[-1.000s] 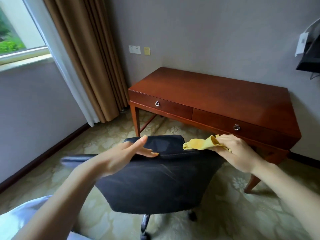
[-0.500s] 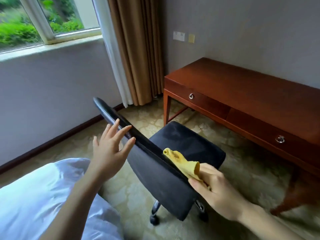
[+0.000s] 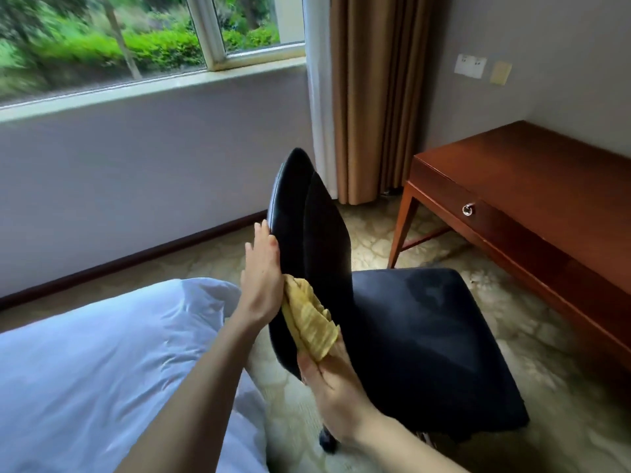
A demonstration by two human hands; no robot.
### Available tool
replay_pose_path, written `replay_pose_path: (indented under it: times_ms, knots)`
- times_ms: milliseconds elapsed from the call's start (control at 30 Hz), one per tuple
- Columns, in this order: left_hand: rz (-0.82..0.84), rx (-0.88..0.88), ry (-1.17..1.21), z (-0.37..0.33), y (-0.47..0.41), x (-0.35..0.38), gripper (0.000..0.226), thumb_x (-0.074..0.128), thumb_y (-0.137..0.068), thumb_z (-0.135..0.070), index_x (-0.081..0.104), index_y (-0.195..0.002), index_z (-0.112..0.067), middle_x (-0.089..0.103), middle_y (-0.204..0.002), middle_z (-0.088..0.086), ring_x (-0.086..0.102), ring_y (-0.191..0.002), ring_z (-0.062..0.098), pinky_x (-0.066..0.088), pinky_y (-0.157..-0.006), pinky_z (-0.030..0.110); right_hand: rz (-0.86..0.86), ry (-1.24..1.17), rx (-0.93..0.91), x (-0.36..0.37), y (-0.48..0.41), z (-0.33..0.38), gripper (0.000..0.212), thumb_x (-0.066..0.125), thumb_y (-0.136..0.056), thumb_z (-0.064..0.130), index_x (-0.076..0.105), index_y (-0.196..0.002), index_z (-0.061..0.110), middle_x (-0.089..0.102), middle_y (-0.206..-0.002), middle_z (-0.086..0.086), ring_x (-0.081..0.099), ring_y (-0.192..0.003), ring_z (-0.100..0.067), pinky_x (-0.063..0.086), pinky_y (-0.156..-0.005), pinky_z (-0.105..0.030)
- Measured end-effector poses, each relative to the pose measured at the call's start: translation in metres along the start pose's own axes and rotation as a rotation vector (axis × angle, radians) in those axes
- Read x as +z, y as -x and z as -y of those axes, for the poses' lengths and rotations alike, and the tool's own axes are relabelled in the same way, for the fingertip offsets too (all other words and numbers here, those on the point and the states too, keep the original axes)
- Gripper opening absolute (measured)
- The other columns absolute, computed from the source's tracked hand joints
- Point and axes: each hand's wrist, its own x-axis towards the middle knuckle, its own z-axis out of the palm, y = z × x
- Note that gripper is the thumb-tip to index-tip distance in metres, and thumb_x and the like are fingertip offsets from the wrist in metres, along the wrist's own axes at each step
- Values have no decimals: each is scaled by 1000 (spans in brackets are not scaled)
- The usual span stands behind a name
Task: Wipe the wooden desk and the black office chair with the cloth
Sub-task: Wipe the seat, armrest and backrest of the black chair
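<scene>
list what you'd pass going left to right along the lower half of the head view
white bedding → left hand resting flat on the chair back → yellow cloth pinched by the right hand → black office chair seat → wooden desk

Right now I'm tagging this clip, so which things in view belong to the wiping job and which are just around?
Job: yellow cloth held in the right hand; black chair, its backrest touched by the left hand; wooden desk.

Just around: white bedding, curtain, window, wall socket.
</scene>
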Motion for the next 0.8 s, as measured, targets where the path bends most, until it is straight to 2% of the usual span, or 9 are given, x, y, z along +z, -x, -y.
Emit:
replay_pose_path:
  times_ms: [100, 200, 267, 367, 433, 533, 633, 733, 800]
  knots:
    - [36, 19, -46, 8, -18, -6, 60, 7, -93, -52, 4, -150, -34, 0, -160, -10, -9, -147, 17, -2, -119, 44, -98, -70, 27, 9, -51, -14, 52, 34, -99, 35, 21, -149, 36, 18, -156, 18, 9, -145, -8, 6, -118, -49]
    - [70, 51, -60, 12, -39, -12, 58, 7, -87, -58, 1, -143, -44, 0, -158, -16, -9, -146, 10, -1, -119, 45, -197, -55, 201, 7, -119, -37, 58, 39, -98, 39, 19, -151, 28, 15, -158, 4, 7, -146, -14, 6, -119, -41]
    - [92, 78, -91, 15, -49, -14, 56, 8, -88, -58, 2, -142, -46, 0, -157, -21, -10, -144, 5, -1, -119, 45, -216, -16, 259, -4, -164, -53, 58, 40, -101, 31, 15, -152, 21, 9, -159, -2, 4, -146, -18, 3, -119, -39]
    - [153, 114, -183, 19, -64, -19, 54, 7, -88, -58, -2, -141, -51, -9, -148, -34, -14, -140, -4, -5, -117, 42, -203, 74, 407, -24, -233, -69, 59, 34, -102, 36, 10, -152, 17, 4, -160, -8, 1, -147, -22, 0, -118, -38]
    - [196, 134, -218, 19, -72, -21, 54, 6, -88, -59, -5, -141, -52, -14, -146, -36, -17, -140, -5, -6, -115, 40, -221, 106, 496, -37, -272, -73, 60, 30, -102, 42, 11, -152, 16, 2, -159, -11, 1, -146, -24, -1, -118, -35]
    - [228, 148, -236, 18, -77, -22, 58, 6, -88, -59, -6, -144, -49, -16, -148, -34, -18, -140, -4, -7, -116, 39, -238, 82, 614, -56, -317, -71, 68, 25, -99, 53, 26, -149, 7, 12, -158, -15, 8, -146, -26, 4, -118, -36]
    - [249, 151, -254, 20, -81, -24, 59, 1, -85, -66, -9, -141, -51, -17, -150, -33, -19, -139, -7, -8, -117, 37, -284, -40, 660, -74, -356, -69, 79, 20, -93, 66, 26, -149, 11, 20, -157, -8, 17, -144, -25, 12, -118, -38]
    - [250, 146, -269, 21, -83, -26, 57, -1, -83, -66, -11, -138, -54, -17, -149, -35, -21, -137, -10, -10, -116, 35, -318, -116, 651, -77, -379, -69, 74, 20, -94, 64, 26, -150, 16, 24, -156, -5, 19, -144, -24, 14, -118, -38]
    - [252, 123, -261, 21, -85, -28, 52, 2, -88, -60, -8, -138, -53, -15, -148, -38, -19, -137, -11, -11, -117, 37, -353, -70, 610, -68, -377, -66, 67, 24, -97, 58, 32, -147, 14, 26, -154, -6, 18, -143, -25, 10, -119, -37]
